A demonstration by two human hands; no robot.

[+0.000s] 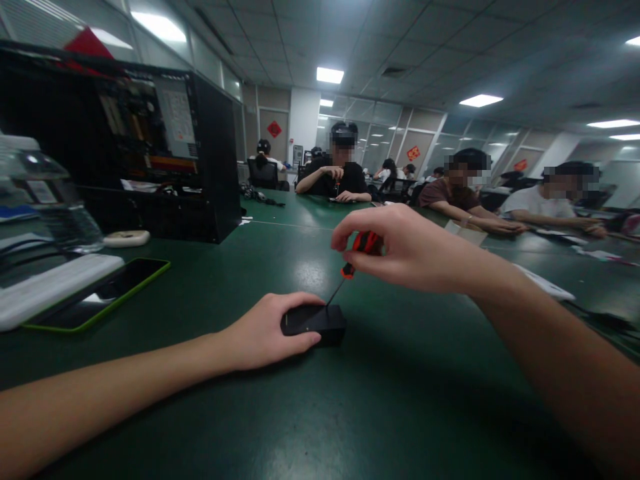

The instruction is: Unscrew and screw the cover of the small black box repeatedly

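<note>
A small black box-shaped device [330, 327] lies on the green table, and my left hand [270, 330] grips it from the left, thumb on the near side and fingers on the far side. My right hand [395, 250] is closed around the handle of a red-and-black screwdriver [349, 268], above and to the right of the device. The screwdriver's thin shaft slants down to the left, and its tip meets the top of the device. What lies under the tip is too small to make out.
At the left stand an open computer case [215, 147], a clear water bottle [55, 193], a white box-like item [60, 287] and a phone with a green edge [100, 297]. Across the green table [300, 413] sit several people. A white item [545, 283] and dark cables lie at the right.
</note>
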